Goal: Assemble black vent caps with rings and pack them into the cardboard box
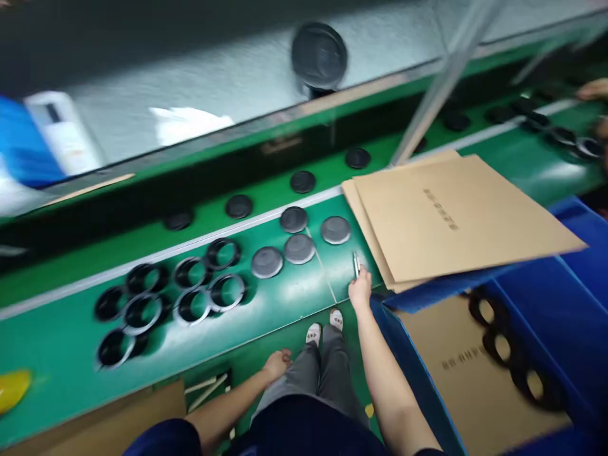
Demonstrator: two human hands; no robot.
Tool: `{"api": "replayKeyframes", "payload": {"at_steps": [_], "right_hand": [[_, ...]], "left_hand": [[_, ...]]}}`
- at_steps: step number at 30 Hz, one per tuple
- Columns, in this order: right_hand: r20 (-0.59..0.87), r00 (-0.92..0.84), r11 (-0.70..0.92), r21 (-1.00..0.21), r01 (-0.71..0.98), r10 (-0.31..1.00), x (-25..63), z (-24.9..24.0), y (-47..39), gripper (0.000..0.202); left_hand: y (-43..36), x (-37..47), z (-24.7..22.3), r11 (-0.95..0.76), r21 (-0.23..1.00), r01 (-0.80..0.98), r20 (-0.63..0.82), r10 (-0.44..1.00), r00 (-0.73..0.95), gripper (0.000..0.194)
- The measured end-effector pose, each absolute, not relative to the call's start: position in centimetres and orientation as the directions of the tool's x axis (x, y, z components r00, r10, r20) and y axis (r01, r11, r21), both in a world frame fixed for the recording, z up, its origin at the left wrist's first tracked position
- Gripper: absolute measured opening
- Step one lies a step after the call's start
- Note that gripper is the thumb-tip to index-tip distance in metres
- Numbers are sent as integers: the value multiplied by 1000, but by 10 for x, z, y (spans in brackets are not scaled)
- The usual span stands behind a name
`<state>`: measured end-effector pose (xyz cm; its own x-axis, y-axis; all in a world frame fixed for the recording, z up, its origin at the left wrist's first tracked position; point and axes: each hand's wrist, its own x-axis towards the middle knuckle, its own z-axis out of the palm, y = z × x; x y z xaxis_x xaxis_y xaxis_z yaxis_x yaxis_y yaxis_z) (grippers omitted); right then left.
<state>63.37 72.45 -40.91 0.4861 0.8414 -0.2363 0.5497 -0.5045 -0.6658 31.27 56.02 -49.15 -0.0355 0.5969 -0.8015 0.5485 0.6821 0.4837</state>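
silver-looking and slim, a small tool [356, 262] juts from the closed fingers of my right hand [360, 289], beyond the knuckles, over the glossy green table [285, 303]. my left hand [277, 365] curls loosely by my leg; i can't tell if it holds anything. flat round grey discs [335, 230] lie near the tool, brown cardboard sheets [475, 221] just right.

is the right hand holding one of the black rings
No, the right hand grips a slim silvery object at the green bench, near the cardboard sheets.
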Motion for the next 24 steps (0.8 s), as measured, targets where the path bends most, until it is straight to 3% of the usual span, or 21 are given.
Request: {"api": "replayKeyframes", "payload": {"at_steps": [2,4,8,10,16,24], "right_hand": [[-212,480,-493,-633,597,852,637,-412,744,72],[-75,483,-421,-618,664,872,640,-422,758,77],[330,390,-100,-640,762,860,633,-435,780,69],[440,299,67,-645,761,847,621,-430,787,58],[431,66,287,-700,654,900,555,-400,812,45],[324,-341,464,-720,515,882,413,-356,865,37]], "left_hand": [[541,284,-461,699,486,525,-769,627,-123,32],[525,269,-437,711,507,488,-736,652,-185,37],[496,269,-414,765,501,404,-725,626,-288,39],[482,275,-413,800,488,350,-737,592,-325,42],[459,275,-417,834,507,218,-742,551,-382,47],[522,220,-379,609,788,93,-541,756,-368,71]]}}
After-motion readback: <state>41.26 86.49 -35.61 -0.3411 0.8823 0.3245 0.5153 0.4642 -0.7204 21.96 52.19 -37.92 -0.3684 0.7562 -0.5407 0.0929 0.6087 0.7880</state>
